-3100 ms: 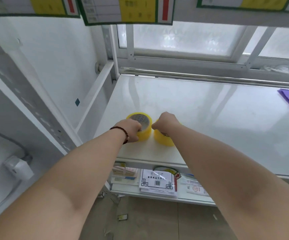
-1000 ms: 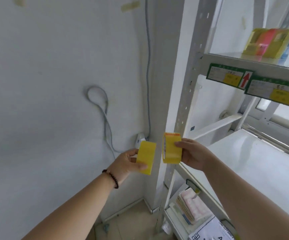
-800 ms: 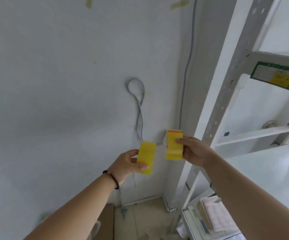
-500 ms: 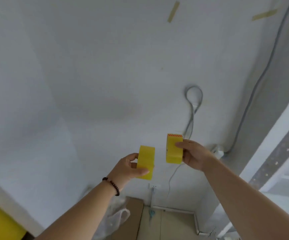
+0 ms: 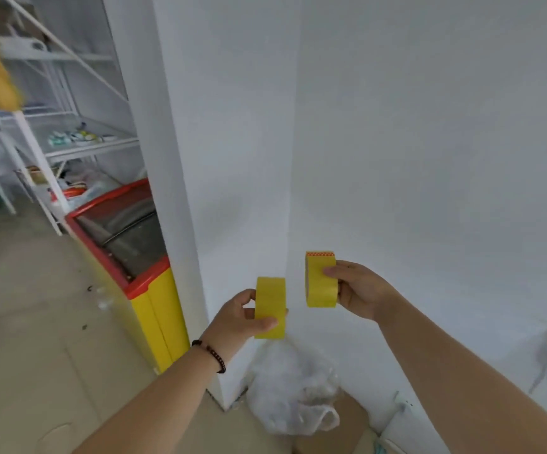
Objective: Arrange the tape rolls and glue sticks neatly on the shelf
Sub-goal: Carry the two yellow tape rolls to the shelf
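Note:
My left hand (image 5: 237, 317) grips a yellow tape roll (image 5: 270, 306) held on edge in the air, thumb and fingers curled round it. My right hand (image 5: 359, 291) grips a second yellow tape roll (image 5: 319, 280), a little higher and to the right, with a red-dotted end strip on its top. The two rolls are apart, in front of a white wall corner. A white metal shelf rack (image 5: 69, 149) with small items on it stands far off at the left. No glue sticks are in sight.
A yellow chest freezer with a red rim and glass lid (image 5: 125, 244) stands against the white pillar (image 5: 200, 158) at the left. A crumpled clear plastic bag (image 5: 291, 394) and cardboard lie on the floor below my hands. Grey cable hangs at the right edge.
I lifted both tape rolls off the white shelf and turned left; the view swung from the shelf past the wall cable to the pillar and freezer. Both hands keep their grip.

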